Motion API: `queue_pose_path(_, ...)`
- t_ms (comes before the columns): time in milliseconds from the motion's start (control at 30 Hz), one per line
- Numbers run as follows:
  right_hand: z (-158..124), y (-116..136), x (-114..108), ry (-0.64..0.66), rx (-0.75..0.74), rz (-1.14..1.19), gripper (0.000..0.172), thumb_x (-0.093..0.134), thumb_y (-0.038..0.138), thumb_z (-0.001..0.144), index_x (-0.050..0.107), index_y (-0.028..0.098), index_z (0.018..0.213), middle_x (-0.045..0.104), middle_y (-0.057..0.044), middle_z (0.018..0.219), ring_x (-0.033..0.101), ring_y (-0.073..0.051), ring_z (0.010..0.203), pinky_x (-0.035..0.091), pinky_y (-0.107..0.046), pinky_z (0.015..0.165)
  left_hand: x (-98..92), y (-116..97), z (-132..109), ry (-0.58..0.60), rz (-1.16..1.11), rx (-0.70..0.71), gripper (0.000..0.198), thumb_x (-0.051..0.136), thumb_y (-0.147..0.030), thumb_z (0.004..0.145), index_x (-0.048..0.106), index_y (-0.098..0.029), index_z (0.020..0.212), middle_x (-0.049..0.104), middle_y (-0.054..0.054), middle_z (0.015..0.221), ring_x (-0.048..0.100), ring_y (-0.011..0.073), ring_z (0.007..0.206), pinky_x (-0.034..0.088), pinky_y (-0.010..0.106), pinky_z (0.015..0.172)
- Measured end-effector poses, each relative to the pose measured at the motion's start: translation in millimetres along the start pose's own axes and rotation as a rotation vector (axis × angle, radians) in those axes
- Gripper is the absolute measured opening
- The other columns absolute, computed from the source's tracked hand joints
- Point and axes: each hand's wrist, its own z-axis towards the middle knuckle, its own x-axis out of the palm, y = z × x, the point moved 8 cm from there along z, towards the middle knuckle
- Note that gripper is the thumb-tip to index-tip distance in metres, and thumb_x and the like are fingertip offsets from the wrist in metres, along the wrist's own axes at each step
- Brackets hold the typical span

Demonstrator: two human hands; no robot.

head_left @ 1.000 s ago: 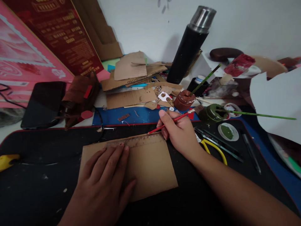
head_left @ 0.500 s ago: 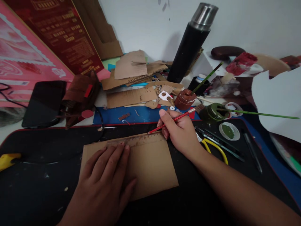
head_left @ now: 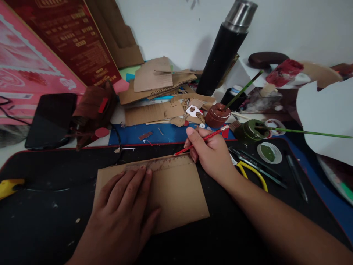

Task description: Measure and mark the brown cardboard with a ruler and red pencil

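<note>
A piece of brown cardboard [head_left: 176,198] lies flat on the black mat in front of me. Along its far edge sits a see-through ruler [head_left: 168,163], stained with dark smudges. My left hand [head_left: 124,202] rests flat over the cardboard's left half, its fingertips pressing on the ruler and its thumb spread to the side. Between the thumb and fingers of my right hand [head_left: 208,152] is a red pencil [head_left: 211,135], slanting up to the right. The pencil's tip meets the cardboard's far edge, beside the ruler.
Yellow-handled scissors [head_left: 252,171] and several pens lie right of my right hand. Behind stand a brown paint jar [head_left: 216,116], a green paint jar [head_left: 249,131] and a black thermos [head_left: 222,55]. Cardboard scraps [head_left: 153,112] pile up at the back; a phone [head_left: 51,119] leans at left.
Both hands, the ruler and the pencil stay practically where they were. The whole view has shifted very slightly.
</note>
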Motion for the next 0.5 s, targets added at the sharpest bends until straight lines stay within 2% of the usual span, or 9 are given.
queue_pose_path(133,0.6,0.1,-0.1,-0.002,-0.016,-0.014,0.048,0.062,0.056,0.107,0.067,0.022,0.073,0.052,0.006,0.047,0.049,-0.013,0.044,0.037,-0.028,0.048,0.5,0.7,-0.6,0.0,-0.009,-0.006,0.072,0.048,-0.039,0.106,0.035,0.001,0.165,0.062,0.027,0.147,0.056,0.0425,0.132,0.036,0.056,0.116)
queue_pose_path(267,0.9,0.6,0.0,0.002,-0.017,-0.013,0.047,0.061,0.054,0.107,0.066,0.023,0.073,0.052,0.006,0.047,0.049,-0.013,0.044,0.037,-0.028,0.048,-1.3,-1.5,-0.4,-0.007,-0.016,-0.016,0.065,0.048,-0.037,0.107,0.046,0.003,0.157,0.062,0.029,0.146,0.057,0.0431,0.132,0.036,0.056,0.116)
queue_pose_path(400,0.6,1.7,-0.3,0.002,-0.006,-0.038,0.048,0.062,0.057,0.106,0.067,0.023,0.074,0.052,0.005,0.047,0.049,-0.013,0.044,0.037,-0.028,0.047,-4.2,0.2,1.7,-0.015,-0.06,-0.118,0.055,0.043,-0.037,0.109,0.057,-0.002,0.15,0.066,0.024,0.144,0.06,0.0397,0.132,0.038,0.054,0.117)
queue_pose_path(500,0.4,2.5,-0.8,0.0,0.005,-0.051,0.05,0.063,0.061,0.104,0.067,0.023,0.072,0.053,0.005,0.046,0.05,-0.014,0.043,0.036,-0.028,0.047,-5.9,-0.4,3.8,-0.015,-0.069,-0.138,0.052,0.043,-0.036,0.11,0.06,-0.003,0.146,0.067,0.022,0.143,0.061,0.0372,0.131,0.038,0.053,0.118)
